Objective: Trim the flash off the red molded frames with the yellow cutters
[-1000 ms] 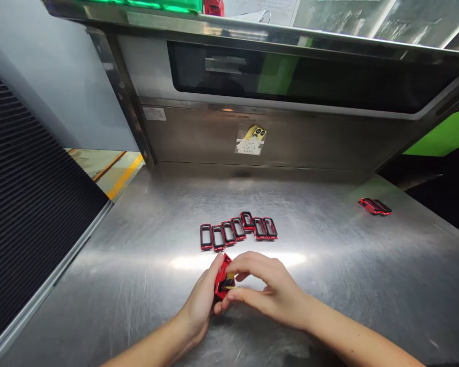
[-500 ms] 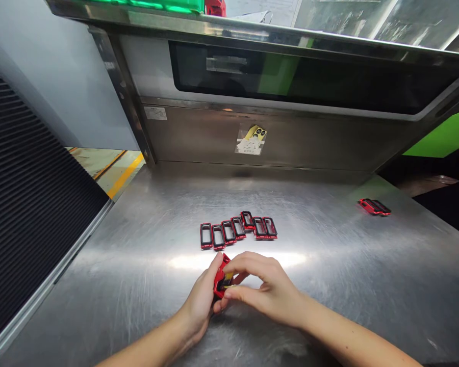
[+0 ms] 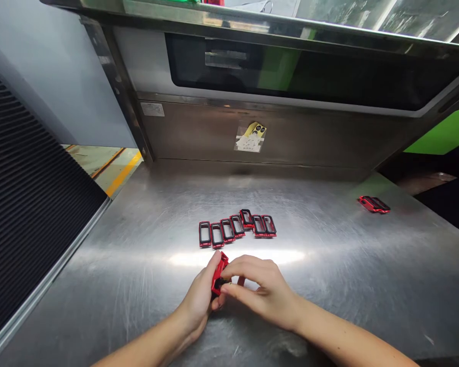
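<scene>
Red on the outside and dark on the inside, a small piece sits in the left hand, up above the metal table. The left hand is closed around it, with the thumb along one side and fingers under it. The piece is tilted, and its top end pokes up past the thumb.

The right hand comes in from the other side. Its thumb and pointing finger are bent and close together, so the hand is narrow, and their tips are at the dark part of the piece. A tiny pale bit shows by the tips. It is too small to tell what it is, and I cannot tell if the tips are pinching something.

Just past the hands, seven little frames lie on the table side by side in a bent row. They are black on top and red at the edges, with long holes in the middle. The fifth one from the left sits a bit farther back.

Well apart from them, far to the right, more red and black parts lie close together. Behind the table, a clear bag with something yellow and white is on the metal wall.
</scene>
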`<state>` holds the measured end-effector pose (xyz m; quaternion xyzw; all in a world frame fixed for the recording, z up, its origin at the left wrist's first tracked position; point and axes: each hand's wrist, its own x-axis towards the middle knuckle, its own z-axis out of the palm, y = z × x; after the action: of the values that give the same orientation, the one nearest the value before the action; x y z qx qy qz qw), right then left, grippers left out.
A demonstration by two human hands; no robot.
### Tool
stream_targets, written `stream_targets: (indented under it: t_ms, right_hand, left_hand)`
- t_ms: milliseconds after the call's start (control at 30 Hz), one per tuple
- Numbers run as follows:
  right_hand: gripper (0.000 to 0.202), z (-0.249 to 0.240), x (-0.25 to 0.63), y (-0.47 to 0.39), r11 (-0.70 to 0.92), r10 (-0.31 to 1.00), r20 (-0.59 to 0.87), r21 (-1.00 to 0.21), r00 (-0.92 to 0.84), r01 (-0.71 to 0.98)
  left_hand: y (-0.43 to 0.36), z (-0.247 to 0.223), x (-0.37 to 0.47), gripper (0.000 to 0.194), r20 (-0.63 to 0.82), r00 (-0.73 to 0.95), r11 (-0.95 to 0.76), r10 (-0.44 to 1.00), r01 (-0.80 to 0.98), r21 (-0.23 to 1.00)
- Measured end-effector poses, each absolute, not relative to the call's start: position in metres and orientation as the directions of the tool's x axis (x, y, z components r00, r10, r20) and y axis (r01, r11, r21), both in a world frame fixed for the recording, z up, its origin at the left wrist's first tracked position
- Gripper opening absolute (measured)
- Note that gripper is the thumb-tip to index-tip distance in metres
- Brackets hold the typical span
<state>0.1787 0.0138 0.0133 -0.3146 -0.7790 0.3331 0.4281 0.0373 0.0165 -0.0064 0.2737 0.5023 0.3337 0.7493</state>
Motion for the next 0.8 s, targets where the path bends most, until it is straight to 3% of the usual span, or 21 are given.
stream_targets:
  t_ms: [200, 300, 433, 533, 600, 700, 800]
  right_hand:
    - [0.014, 0.004, 0.177, 0.013, 0.662, 0.721, 0.565, -0.732, -0.402, 0.158]
    - [0.009, -0.002, 0.176, 0.013, 0.636, 0.757, 0.586, -0.762, -0.29, 0.121]
    - [0.004, 0.0, 0.184, 0.019, 0.357, 0.934, 0.357, -0.934, -0.026, -0.017]
    - [0.012, 0.004, 0.197, 0.03, 0.177, 0.984, 0.172, -0.977, 0.055, -0.114]
    - [0.018, 0.004, 0.206, 0.037, 0.061, 0.998, 0.06, -0.996, 0.02, -0.066]
    - [0.022, 0.0, 0.214, 0.043, -0.09, 0.981, -0.116, -0.982, -0.157, 0.166]
    - [0.02, -0.004, 0.215, 0.042, -0.033, 0.95, -0.16, -0.906, -0.269, 0.422]
  left_hand:
    - [0.018, -0.007, 0.038, 0.06, -0.565, 0.279, 0.622, 0.776, -0.197, 0.758]
    - [0.018, -0.007, 0.037, 0.059, -0.543, 0.294, 0.603, 0.787, -0.177, 0.778]
    - [0.017, -0.006, 0.035, 0.061, -0.511, 0.333, 0.581, 0.792, -0.158, 0.798]
    - [0.017, -0.005, 0.034, 0.06, -0.507, 0.341, 0.584, 0.792, -0.178, 0.792]
    - [0.017, -0.005, 0.034, 0.059, -0.506, 0.342, 0.585, 0.792, -0.19, 0.788]
    - [0.016, -0.005, 0.033, 0.058, -0.51, 0.346, 0.594, 0.787, -0.204, 0.778]
    - [0.016, -0.004, 0.033, 0.058, -0.518, 0.345, 0.601, 0.783, -0.2, 0.774]
